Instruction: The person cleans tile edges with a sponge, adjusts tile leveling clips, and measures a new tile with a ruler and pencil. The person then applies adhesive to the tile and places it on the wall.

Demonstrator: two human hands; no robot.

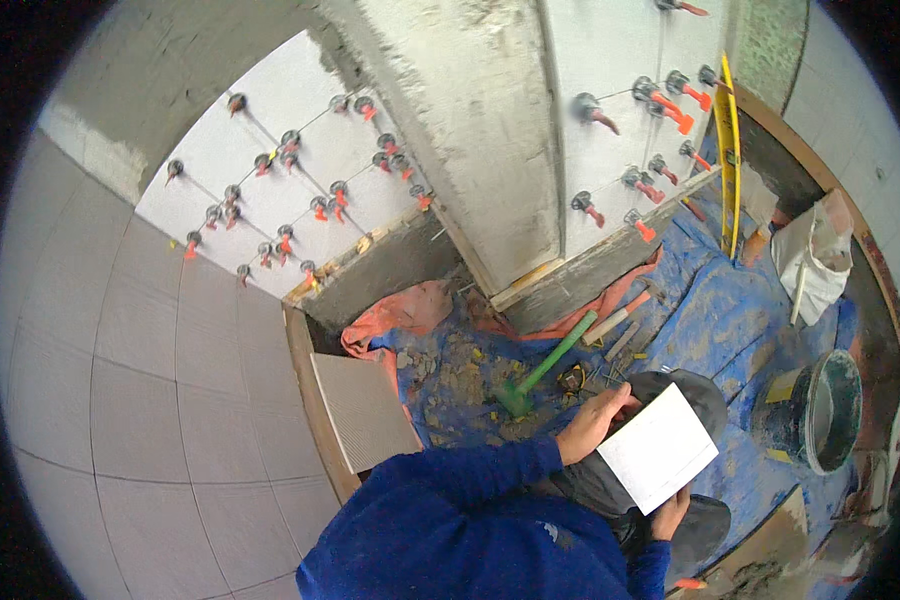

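A white square tile (660,448) lies tilted over my dark-trousered knees, its plain face up, with a faint line along one edge. My left hand (595,423) is closed at its upper left edge, the fingertips partly hidden behind it. At the lower right edge, my right hand (670,514) grips the tile from below, most of its fingers out of sight under it. Just beyond my left hand, a green-handled tool (555,355) and a hammer with a pale handle (615,320) rest on the blue sheet.
White wall tiles (300,150) carry several levelling clips with red handles. A black bucket (810,410) stands at right, near a white sack (815,255). A yellow spirit level (730,160) leans in the corner. Debris litters the blue sheet (710,290); a ribbed tile (363,410) leans at left.
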